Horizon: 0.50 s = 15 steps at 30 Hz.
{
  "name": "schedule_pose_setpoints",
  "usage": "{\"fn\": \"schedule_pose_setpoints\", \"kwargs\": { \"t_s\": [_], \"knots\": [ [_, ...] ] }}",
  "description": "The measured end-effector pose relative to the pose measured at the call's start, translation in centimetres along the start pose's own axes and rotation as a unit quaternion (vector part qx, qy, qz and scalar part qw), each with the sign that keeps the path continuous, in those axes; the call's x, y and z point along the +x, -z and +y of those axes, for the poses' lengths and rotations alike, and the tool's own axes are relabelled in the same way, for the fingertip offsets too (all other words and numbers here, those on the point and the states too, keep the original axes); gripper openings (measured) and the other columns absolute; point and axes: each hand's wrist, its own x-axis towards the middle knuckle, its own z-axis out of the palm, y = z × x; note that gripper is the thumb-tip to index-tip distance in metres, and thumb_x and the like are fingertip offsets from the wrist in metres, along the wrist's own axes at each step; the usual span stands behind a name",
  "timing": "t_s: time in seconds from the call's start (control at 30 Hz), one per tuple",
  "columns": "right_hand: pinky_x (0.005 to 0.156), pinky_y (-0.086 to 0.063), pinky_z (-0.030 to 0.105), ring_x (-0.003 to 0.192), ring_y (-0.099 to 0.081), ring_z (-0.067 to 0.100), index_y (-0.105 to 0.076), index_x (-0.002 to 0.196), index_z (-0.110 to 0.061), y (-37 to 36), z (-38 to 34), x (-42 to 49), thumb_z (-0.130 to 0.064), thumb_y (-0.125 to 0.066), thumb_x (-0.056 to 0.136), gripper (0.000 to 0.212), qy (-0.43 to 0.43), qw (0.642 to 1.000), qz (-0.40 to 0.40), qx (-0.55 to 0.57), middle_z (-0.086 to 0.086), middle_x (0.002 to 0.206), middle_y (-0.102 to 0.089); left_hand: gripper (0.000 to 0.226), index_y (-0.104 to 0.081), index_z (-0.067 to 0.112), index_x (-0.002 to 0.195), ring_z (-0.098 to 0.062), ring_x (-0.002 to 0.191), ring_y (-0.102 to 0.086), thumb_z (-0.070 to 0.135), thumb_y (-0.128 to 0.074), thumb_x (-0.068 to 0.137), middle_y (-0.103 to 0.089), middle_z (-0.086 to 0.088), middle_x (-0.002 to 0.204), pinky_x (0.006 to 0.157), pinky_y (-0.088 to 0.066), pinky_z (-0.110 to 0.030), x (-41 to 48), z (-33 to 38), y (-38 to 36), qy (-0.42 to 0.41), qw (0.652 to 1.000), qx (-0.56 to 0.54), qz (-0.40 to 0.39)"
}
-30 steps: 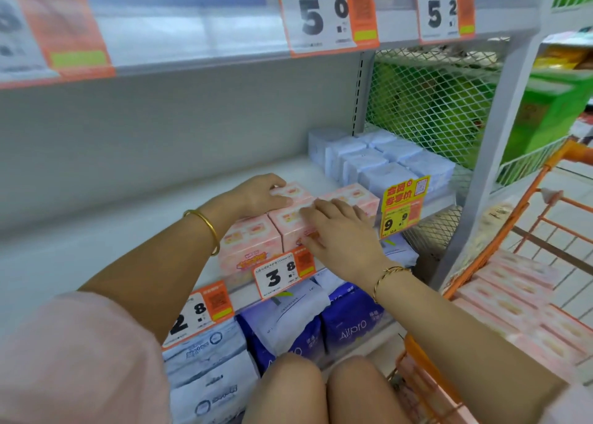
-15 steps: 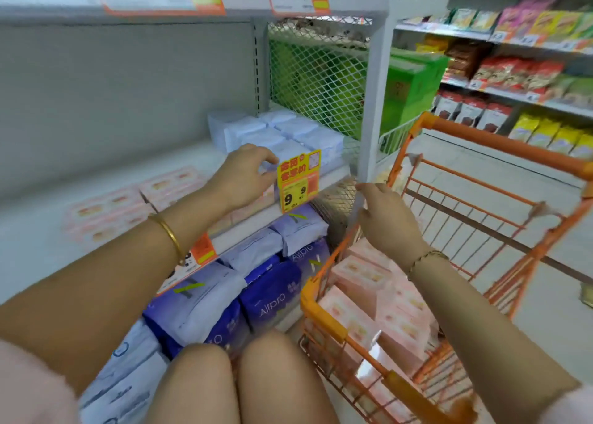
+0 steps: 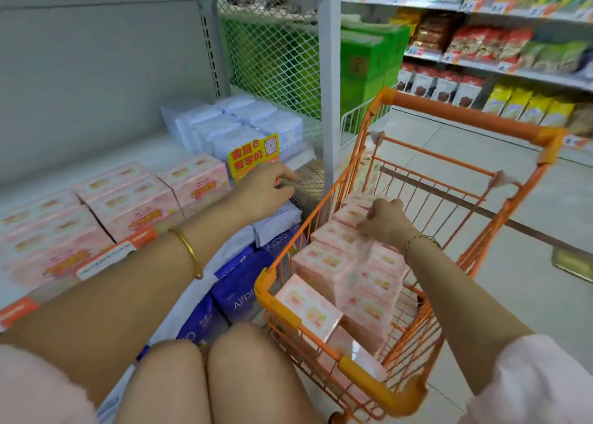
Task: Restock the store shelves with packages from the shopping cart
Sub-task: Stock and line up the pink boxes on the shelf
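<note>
Pink film-wrapped rectangular packages (image 3: 321,263) lay stacked in slanting rows inside the orange wire shopping cart (image 3: 465,118), their glossy faces printed with small yellow and pink panels. More of the same boxy packs (image 3: 134,205) stood side by side along the front of the smooth white metal shelf (image 3: 154,154), touching one another.

The right hand (image 3: 385,224) was down in the cart above the stack, its grip clenched on a crinkled piece of clear wrap belonging to one pack; motion blur hid exactly how the fingers lay. The left hand (image 3: 266,189) was at the shelf's front edge, just below the yellow card price tag (image 3: 253,154), its grip released, fingers loosely bent and holding nothing. A thin round gold bangle (image 3: 189,250) circled the left wrist.

Behind the tag sat a block of pale blue soft-sided packs (image 3: 231,128), pressed close together. On the level beneath, dark blue and white plastic bags (image 3: 237,282) bulged outward beside the cart's rim. A white diamond-mesh panel (image 3: 272,54) closed the end of the shelf.
</note>
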Motion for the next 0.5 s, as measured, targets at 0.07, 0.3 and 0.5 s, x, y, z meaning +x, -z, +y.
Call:
{"fn": "schedule_pose_setpoints", "kwargs": {
  "t_s": [0.07, 0.3, 0.5],
  "knots": [
    [0.087, -0.044, 0.035, 0.1, -0.05, 0.031, -0.046, 0.122, -0.004, -0.1, 0.2, -0.2, -0.025, -0.06, 0.086, 0.043, -0.005, 1.0, 0.001, 0.028, 0.018, 0.136, -0.03, 0.027, -0.06, 0.006, 0.118, -0.022, 0.118, -0.048, 0.01, -0.053, 0.092, -0.055, -0.01, 0.126, 0.086, -0.032, -0.017, -0.1, -0.1, -0.1, 0.002, 1.0, -0.008, -0.004],
    [0.09, -0.051, 0.04, 0.098, -0.059, 0.028, -0.054, 0.114, 0.0, 1.2, 0.9, -0.5, -0.023, -0.066, 0.085, 0.039, 0.017, 0.999, -0.028, 0.027, 0.016, 0.112, -0.059, 0.029, -0.058, 0.006, 0.121, -0.021, 0.121, -0.048, 0.01, -0.052, 0.093, -0.053, -0.009, 0.129, 0.092, -0.035, -0.022, -0.8, 1.1, -0.3, 0.009, 0.999, -0.041, -0.016],
    [0.087, -0.051, 0.039, 0.1, -0.058, 0.03, -0.055, 0.114, -0.001, 2.0, -0.2, -2.1, -0.025, -0.065, 0.082, 0.042, 0.037, 0.998, 0.033, -0.048, 0.017, 0.111, -0.061, 0.027, -0.06, 0.007, 0.118, -0.02, 0.118, -0.049, 0.009, -0.052, 0.093, -0.056, -0.008, 0.126, 0.094, -0.038, -0.025, -1.7, 1.8, 0.6, 0.011, 0.997, -0.07, -0.015]
  ]
}}
